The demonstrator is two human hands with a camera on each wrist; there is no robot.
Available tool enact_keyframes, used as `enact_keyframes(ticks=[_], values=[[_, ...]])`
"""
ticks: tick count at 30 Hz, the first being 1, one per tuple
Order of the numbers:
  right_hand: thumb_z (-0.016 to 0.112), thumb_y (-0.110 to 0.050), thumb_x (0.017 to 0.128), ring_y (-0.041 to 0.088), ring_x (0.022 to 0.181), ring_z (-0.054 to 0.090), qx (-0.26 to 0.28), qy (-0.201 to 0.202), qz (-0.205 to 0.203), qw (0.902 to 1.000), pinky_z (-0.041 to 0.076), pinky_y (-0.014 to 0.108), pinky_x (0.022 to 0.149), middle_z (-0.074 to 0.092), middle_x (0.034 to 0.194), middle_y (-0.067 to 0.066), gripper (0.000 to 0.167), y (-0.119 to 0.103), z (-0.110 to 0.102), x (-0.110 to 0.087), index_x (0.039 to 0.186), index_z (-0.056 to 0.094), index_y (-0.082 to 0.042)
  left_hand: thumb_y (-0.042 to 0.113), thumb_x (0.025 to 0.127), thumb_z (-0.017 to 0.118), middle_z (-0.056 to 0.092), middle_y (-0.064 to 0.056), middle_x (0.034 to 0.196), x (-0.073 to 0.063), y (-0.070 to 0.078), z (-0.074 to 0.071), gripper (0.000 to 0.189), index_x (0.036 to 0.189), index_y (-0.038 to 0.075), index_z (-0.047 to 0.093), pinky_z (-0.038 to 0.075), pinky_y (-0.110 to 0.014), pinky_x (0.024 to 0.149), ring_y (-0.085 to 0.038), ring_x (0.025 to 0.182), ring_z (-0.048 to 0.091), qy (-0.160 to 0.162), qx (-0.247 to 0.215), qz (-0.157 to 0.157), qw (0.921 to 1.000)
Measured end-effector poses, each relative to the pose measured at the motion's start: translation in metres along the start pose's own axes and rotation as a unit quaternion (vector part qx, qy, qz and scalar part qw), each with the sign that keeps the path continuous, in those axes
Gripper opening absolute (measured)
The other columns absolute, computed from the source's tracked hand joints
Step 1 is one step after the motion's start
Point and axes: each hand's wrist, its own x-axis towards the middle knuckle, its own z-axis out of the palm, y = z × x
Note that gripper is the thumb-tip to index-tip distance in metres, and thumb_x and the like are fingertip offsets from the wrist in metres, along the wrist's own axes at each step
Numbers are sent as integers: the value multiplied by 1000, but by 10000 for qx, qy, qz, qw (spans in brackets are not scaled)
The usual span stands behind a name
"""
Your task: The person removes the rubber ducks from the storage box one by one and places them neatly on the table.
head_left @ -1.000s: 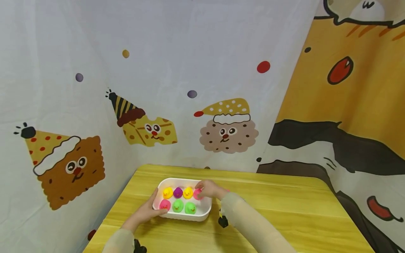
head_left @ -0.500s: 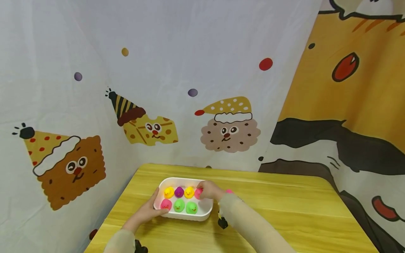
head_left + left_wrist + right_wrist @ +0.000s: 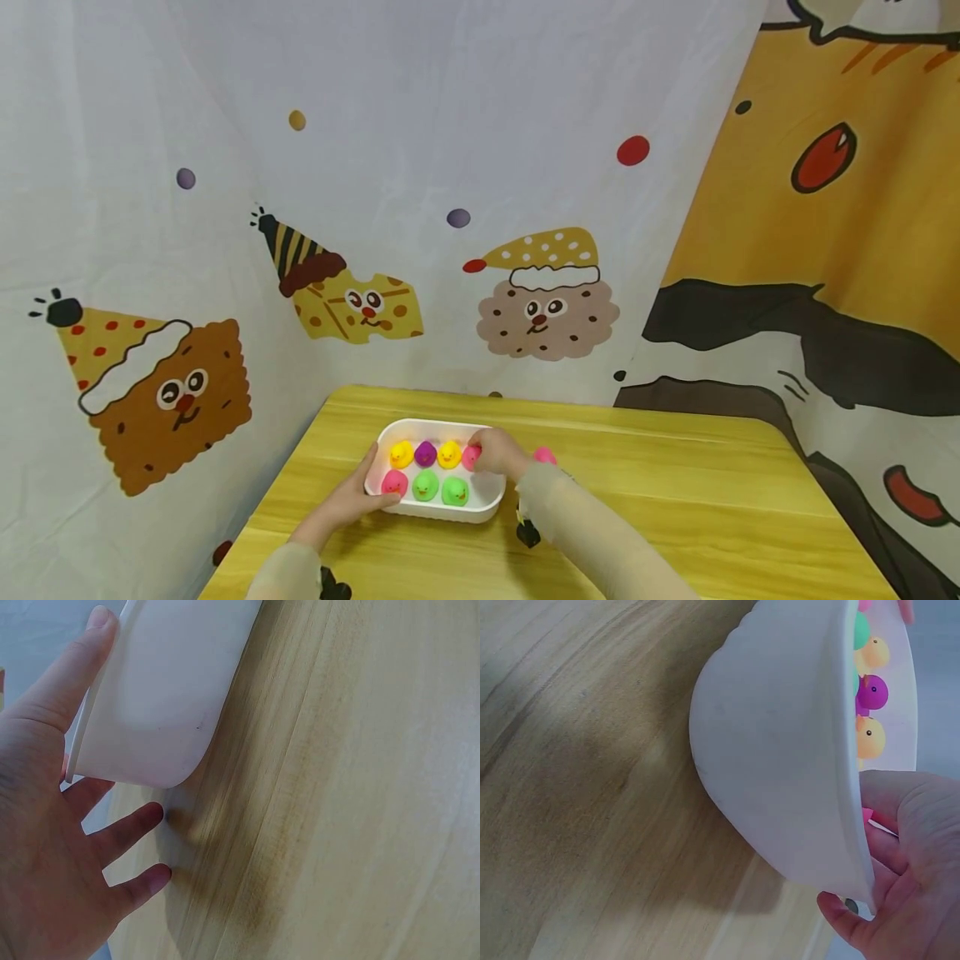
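A white plastic tub (image 3: 450, 514) sits on the wooden table with small rubber ducks in two rows. My left hand (image 3: 348, 500) holds the tub's left end, thumb along the front rim and fingers at the outer side. In the left wrist view, two fingers of that hand (image 3: 67, 817) stand spread below the tub. Over the right end reaches my right hand (image 3: 501, 454), fingers and thumb pinching a pink duck (image 3: 470, 457) in the back row. Beside it are a yellow duck (image 3: 449, 454) and a purple duck (image 3: 425, 454). A green duck (image 3: 454, 492) ends the front row.
On the table (image 3: 675, 492), a pink object (image 3: 545, 455) lies right of the tub, partly hidden by my right sleeve (image 3: 585, 525). A cloth with cartoon prints (image 3: 547, 321) hangs behind and beside the table.
My right hand's fingers have settled lower around the pink duck. More of the pink object beyond the right sleeve shows. The left hand keeps its place on the tub; the head view shifts slightly.
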Motion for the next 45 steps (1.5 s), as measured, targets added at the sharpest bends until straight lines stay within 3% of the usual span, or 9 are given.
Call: enact_keyframes(ticks=[5,12,18,34,45], values=[[79,0,73,23,96,60,47,50,-21,10000,49,40,91,69,103,9,31,-3,-2,-4,103,71,0,33,80,81,15,-28,156,-2,3,0,111,156,7,5,20,-64,109,-49,138,23,-3,47,-82,10000],[77,3,73,20,85,57,26,181,-300,9994,52,35,80,69,95,9,25,-3,-3,-7,97,72,1,34,80,80,14,-28,156,-3,4,0,111,156,8,4,20,-65,108,-49,138,23,-3,61,-124,9999],[77,1,75,17,86,57,29,62,-94,9999,52,32,80,69,97,4,24,2,0,-4,98,73,-4,33,80,80,14,-28,156,-4,4,0,110,156,7,4,20,-65,108,-49,138,22,-9,29,-103,9999],[75,-1,78,17,90,59,604,93,-307,9977,52,33,81,69,99,2,27,-1,-7,-6,105,74,-4,32,81,80,14,-30,155,-3,3,-1,110,156,8,4,19,-67,108,-51,137,23,-29,-50,-36,10000],[76,-2,78,15,80,58,977,398,-284,9940,53,27,70,67,93,1,24,-5,-19,-13,101,75,-7,36,81,79,12,-30,156,-3,-1,0,111,156,9,2,19,-68,106,-52,137,21,-84,29,-109,9999]])
